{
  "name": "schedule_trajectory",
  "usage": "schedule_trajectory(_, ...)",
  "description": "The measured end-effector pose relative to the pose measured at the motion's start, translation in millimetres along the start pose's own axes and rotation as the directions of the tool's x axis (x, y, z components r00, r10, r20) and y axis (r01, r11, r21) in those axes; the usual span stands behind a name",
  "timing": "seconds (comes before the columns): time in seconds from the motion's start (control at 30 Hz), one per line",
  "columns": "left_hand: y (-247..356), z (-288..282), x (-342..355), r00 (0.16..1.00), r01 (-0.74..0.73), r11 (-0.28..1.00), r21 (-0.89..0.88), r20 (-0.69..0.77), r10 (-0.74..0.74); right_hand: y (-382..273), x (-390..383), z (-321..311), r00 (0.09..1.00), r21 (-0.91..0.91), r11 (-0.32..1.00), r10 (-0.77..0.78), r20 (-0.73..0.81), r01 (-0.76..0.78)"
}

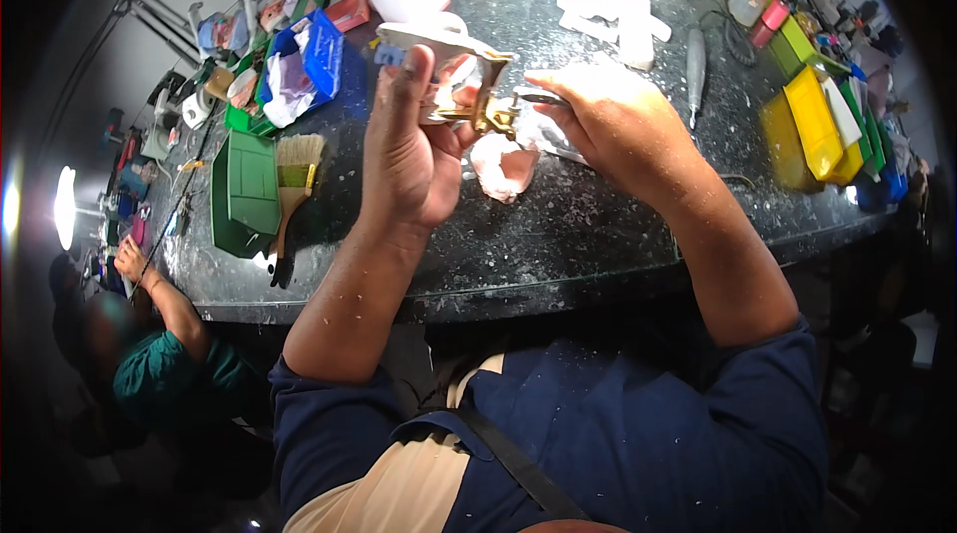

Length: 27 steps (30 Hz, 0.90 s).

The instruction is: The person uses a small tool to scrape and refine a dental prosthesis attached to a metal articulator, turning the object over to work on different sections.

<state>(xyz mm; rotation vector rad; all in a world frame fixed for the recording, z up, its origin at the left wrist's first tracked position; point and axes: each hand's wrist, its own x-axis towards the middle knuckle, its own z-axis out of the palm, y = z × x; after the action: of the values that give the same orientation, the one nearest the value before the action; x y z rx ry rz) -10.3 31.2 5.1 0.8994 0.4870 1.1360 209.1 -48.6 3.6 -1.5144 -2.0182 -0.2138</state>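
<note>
Upper centre of the frame, we see the left hand (411,159) grasping 1 brass dental articulator (487,89); the right hand (620,119) grips 1 slim dark tool (541,98) near it. Just below, we note 1 pinkish dental cast (503,169) on the speckled bench (558,244).

No text, label, brand, number or sign is legible.

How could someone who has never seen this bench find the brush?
On the dark worktop, look left of the person's left hand to the open green bin near the front edge. The brush is just to that bin's right, handle toward the person. Its broad, pale bristles and brown handle set it apart from the green bin and the blue bin beyond.
</note>
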Motion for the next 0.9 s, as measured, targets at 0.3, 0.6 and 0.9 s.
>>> schedule_trajectory(0.3, 7.4, -1.5, -12.5, 0.991, 0.048, 0.996, -0.077, 0.127, -0.038, -4.8, -7.0, 5.8, 0.989, -0.047, 0.994, 0.099, 0.107, -0.095)
schedule_trajectory(0.6, 7.0, 4.3, -21.9, 0.994, 0.027, 0.994, -0.109, 0.105, -0.016, 0.7, -9.1, -2.6, 0.91, 0.043, 0.947, 0.291, 0.297, -0.317)
schedule_trajectory(0.9, -5.5, 17.2, -40.8, 0.834, -0.537, 0.591, 0.602, 0.276, 0.477, -13.3, -5.0, -6.2, 0.934, -0.094, 0.969, 0.244, 0.262, -0.227)
